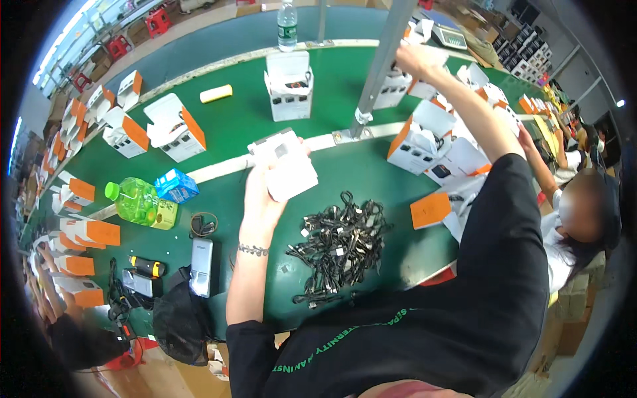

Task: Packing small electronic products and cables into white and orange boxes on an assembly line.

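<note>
The left hand, forearm raised, grips a white box above the green worktop. The right hand reaches far forward, closed on an open box beside the metal post. Bare green lies left of the cable heap.

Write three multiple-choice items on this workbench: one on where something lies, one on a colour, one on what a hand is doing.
1. Where does the cable pile lie?
A. On the green table, right of the left forearm
B. Beside the clear water bottle
C. Inside an open box

2. What colour is the squat bottle at the left?
A. Red
B. Bright green
C. Black

3. What is the left hand doing?
A. Resting flat on the table
B. Gripping a cable
C. Holding a white box above the table

Answers: 1 A, the black cables sit on bare green beside the forearm. 2 B, its body and cap are green. 3 C, the fingers wrap the raised box.
</note>
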A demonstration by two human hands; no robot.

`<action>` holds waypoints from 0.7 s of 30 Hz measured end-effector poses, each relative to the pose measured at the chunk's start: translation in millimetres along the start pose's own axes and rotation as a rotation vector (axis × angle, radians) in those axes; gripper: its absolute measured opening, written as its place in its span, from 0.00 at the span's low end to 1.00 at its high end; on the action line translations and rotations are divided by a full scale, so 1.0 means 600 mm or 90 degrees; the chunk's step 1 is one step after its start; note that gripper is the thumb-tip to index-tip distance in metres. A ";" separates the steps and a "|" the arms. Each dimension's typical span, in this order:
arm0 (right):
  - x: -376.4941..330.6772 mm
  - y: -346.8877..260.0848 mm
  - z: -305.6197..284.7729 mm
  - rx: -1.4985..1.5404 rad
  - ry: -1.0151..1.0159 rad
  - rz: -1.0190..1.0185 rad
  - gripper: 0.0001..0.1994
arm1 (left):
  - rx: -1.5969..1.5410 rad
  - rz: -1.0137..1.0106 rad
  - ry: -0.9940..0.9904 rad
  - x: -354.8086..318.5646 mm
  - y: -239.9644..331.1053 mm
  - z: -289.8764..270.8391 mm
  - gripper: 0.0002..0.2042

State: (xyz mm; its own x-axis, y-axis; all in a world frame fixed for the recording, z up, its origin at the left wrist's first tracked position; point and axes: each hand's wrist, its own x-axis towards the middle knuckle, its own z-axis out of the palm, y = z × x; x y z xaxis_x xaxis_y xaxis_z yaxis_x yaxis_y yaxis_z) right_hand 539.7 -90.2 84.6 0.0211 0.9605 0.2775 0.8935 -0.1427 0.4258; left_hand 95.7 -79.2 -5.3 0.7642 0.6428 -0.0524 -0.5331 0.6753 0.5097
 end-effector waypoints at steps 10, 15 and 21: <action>0.006 -0.005 0.038 0.028 -0.321 -0.028 0.17 | 0.064 -0.030 -0.041 -0.008 0.008 0.014 0.23; -0.082 -0.032 -0.119 -0.031 -0.050 0.081 0.08 | 0.069 -0.054 0.031 0.007 0.002 0.030 0.17; -0.127 -0.303 -0.342 0.468 0.050 -0.079 0.22 | 0.225 0.026 0.039 -0.024 0.004 0.049 0.19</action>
State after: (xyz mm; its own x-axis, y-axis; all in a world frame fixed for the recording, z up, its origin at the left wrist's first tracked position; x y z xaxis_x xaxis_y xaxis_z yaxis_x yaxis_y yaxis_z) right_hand 283.6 -186.4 162.9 -0.1064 0.9353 0.3375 0.9573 0.1881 -0.2195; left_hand 93.9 -97.5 21.6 0.7156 0.6949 -0.0718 -0.3964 0.4886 0.7773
